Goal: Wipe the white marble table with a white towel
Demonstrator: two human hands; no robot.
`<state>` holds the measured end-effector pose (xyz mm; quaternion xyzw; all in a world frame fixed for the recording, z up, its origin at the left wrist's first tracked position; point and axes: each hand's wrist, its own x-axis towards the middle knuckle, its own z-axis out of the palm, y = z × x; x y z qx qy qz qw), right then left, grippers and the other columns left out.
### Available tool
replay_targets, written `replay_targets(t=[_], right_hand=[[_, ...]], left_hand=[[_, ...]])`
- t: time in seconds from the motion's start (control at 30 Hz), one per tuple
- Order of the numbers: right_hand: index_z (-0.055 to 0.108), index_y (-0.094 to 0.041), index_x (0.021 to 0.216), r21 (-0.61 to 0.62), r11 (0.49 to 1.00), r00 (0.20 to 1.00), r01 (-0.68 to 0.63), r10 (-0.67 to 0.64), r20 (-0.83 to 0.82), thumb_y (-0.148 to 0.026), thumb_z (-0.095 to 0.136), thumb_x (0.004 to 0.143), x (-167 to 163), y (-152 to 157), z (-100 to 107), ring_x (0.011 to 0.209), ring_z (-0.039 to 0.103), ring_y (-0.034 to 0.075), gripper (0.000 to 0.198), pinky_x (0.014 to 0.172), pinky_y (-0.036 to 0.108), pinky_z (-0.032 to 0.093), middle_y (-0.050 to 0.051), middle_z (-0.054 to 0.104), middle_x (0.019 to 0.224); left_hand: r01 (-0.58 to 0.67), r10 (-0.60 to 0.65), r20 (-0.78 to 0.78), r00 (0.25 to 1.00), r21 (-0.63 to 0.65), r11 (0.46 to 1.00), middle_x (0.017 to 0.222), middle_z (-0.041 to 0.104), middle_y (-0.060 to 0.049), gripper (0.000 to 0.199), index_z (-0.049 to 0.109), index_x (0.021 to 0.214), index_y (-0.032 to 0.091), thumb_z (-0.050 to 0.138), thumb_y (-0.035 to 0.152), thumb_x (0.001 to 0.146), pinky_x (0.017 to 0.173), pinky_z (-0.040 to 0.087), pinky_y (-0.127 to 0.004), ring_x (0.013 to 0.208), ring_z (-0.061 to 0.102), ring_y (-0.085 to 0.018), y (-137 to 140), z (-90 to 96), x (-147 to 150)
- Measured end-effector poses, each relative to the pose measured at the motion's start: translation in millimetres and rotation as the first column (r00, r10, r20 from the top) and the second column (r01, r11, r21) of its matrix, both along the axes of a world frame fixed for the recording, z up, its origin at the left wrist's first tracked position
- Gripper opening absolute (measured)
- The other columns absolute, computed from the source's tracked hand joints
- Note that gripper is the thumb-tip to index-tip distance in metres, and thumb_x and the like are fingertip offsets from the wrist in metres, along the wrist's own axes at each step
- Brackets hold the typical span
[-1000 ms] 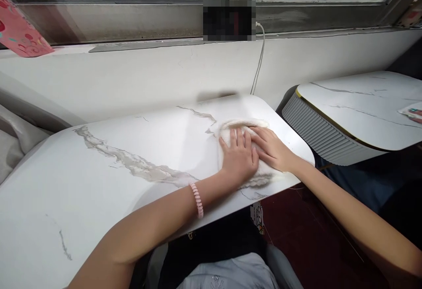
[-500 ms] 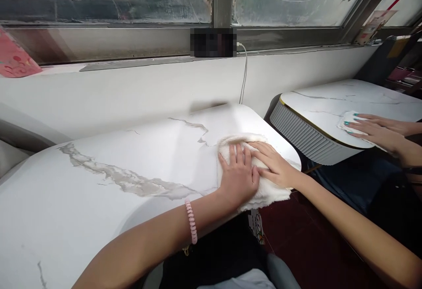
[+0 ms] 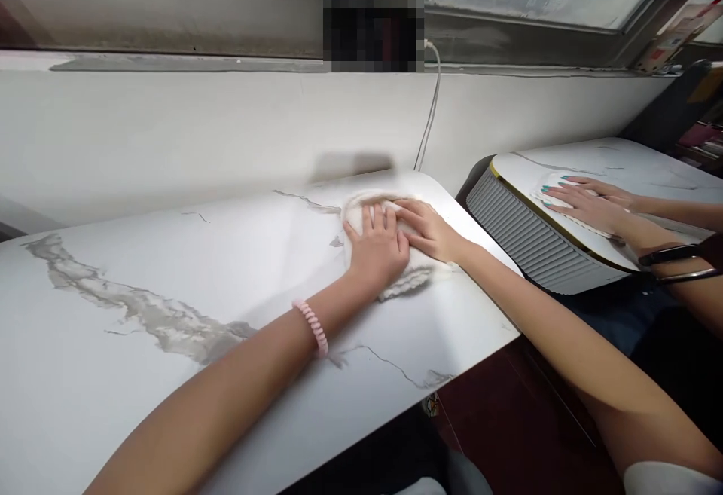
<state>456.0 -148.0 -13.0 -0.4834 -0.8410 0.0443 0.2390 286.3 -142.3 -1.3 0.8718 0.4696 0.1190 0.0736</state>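
Note:
A cream fleecy cloth [image 3: 415, 282] lies bunched on the white marble-patterned table [image 3: 186, 269], near its right end. Flat on top of the cloth presses my left hand [image 3: 379, 246], fingers spread and pointing away from me; a pink coiled band circles that wrist. My right hand [image 3: 432, 230] rests on the cloth's right side with its fingers stretched toward the left hand, open and almost touching it. Part of the cloth is hidden beneath both hands.
To the right, another person's hands [image 3: 593, 201] press a white cloth [image 3: 545, 182] on a second table [image 3: 638, 160] with a ribbed side. A blurred dark object [image 3: 373, 34] stands on the windowsill, its white cable [image 3: 434, 99] hanging down the wall.
Both my hands have slid the cloth away from the table's near edge, toward the wall. The other person's hands and cloth have moved left. My view has tilted down.

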Motion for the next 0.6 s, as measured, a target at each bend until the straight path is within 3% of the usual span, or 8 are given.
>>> replay_targets(t=[0.33, 0.6], right_hand=[[0.053, -0.026, 0.132, -0.017, 0.999, 1.000, 0.031, -0.031, -0.001, -0.052, 0.032, 0.098, 17.3, 96.0, -7.6, 0.127, 0.046, 0.031, 0.048, 0.108, 0.052, 0.034, 0.009, 0.054, 0.137], [0.055, -0.021, 0.129, 0.008, 0.999, 0.999, 0.039, -0.039, -0.012, -0.056, 0.031, 0.099, 34.3, 127.2, -9.2, 0.122, 0.051, 0.029, 0.052, 0.105, 0.048, 0.038, 0.010, 0.058, 0.131]], left_hand=[[-0.079, 0.079, 0.047, 0.996, -0.003, 0.997, 0.155, 0.036, -0.010, 0.055, 0.034, 0.149, 0.019, 0.022, 0.030, 0.097, 0.114, 0.022, -0.062, 0.146, 0.024, -0.027, 81.1, -1.7, 17.3], [-0.101, 0.098, 0.052, 0.994, 0.058, 0.993, 0.149, 0.044, -0.012, 0.052, 0.040, 0.145, 0.020, 0.023, 0.029, 0.097, 0.113, 0.024, -0.060, 0.141, 0.032, -0.028, 112.3, -4.7, 38.5]])
